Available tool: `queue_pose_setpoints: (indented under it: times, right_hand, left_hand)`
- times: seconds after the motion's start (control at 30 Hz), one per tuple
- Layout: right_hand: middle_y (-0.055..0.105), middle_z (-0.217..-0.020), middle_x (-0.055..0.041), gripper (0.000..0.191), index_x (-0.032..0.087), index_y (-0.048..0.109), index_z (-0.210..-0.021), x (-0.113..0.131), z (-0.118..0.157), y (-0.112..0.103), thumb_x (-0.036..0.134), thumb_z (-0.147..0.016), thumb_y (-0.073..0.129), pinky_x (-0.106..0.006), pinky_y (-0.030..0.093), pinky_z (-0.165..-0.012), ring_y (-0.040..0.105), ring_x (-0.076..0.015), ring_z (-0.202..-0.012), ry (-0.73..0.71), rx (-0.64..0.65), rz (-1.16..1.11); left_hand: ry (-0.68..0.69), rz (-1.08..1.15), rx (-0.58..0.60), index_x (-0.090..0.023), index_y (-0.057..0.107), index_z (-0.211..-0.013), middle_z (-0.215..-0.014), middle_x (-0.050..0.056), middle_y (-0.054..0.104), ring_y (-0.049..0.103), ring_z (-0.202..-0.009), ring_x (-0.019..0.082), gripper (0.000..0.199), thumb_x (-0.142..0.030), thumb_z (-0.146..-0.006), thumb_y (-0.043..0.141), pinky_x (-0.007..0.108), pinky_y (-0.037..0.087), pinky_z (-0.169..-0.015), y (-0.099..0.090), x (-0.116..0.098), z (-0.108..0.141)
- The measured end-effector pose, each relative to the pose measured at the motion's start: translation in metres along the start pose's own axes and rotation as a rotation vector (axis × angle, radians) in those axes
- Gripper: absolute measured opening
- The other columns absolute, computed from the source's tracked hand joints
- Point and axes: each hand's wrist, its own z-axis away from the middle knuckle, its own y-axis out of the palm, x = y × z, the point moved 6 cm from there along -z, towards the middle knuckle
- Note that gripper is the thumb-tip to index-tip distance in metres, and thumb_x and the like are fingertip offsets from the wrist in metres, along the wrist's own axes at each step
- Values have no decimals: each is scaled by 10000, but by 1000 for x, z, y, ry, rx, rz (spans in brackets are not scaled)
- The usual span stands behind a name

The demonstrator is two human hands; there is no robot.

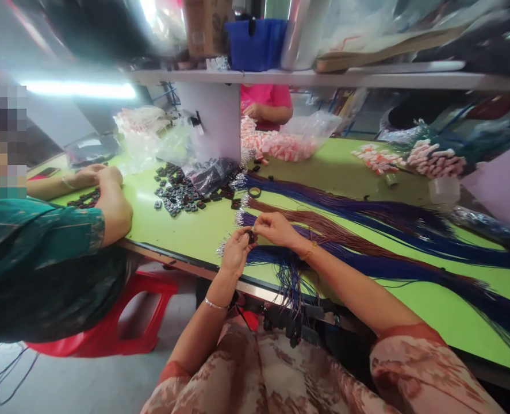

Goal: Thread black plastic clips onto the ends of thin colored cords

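My left hand is closed round a small black plastic connector at the table's front edge. Just to its right, my right hand pinches at the connector's end; what lies between those fingertips is too small to make out, perhaps a wire end. Under and beside my hands run bundles of blue wires and brown wires, with silvery metal tips at their left ends. Farther left lies a heap of loose black connectors. Some finished-looking dark wires hang over the edge before me.
A co-worker's arm rests on the green table at left, above a red plastic stool. Another person in pink sits opposite. Pale pink connectors are piled behind. A shelf with a blue bin spans overhead.
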Motion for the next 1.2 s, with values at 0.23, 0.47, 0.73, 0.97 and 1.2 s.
queue_pose_setpoints:
  times: [0.23,0.47,0.73,0.97,1.2]
  right_hand:
    - [420,-501,61,261,170,510,-578,-11,20,2,344,-768,553,-239,205,-509,302,-75,-496,-7,-62,137]
    - [471,-521,42,207,172,522,-590,-5,22,2,298,-752,548,-243,203,-513,343,-84,-502,3,-74,219]
    - [500,-540,36,149,171,534,-607,-6,24,7,231,-743,548,-230,224,-518,372,-87,-509,-16,-63,235]
    - [558,-591,7,142,153,595,-690,1,28,8,204,-794,513,-225,244,-537,395,-93,-517,-99,27,282]
    - [533,-564,12,163,159,560,-632,-2,24,8,221,-779,527,-235,232,-529,386,-94,-514,-61,0,312]
  left_hand:
    - [6,-4,5,-153,634,-962,-843,50,681,636,-794,149,266,-250,-736,734,304,491,-762,2,-1,0]
    - [20,-29,12,-153,640,-957,-856,47,672,617,-795,140,280,-272,-724,741,310,498,-783,3,-2,1]
    - [50,-144,21,-168,667,-975,-801,14,653,577,-692,97,371,-317,-661,799,230,476,-678,5,0,5]
    - [20,-135,-31,-167,676,-965,-792,1,657,570,-655,67,374,-321,-651,807,192,474,-649,1,2,6]
    - [36,-219,-16,-164,668,-952,-783,19,656,585,-683,109,347,-318,-668,795,233,482,-669,4,0,7]
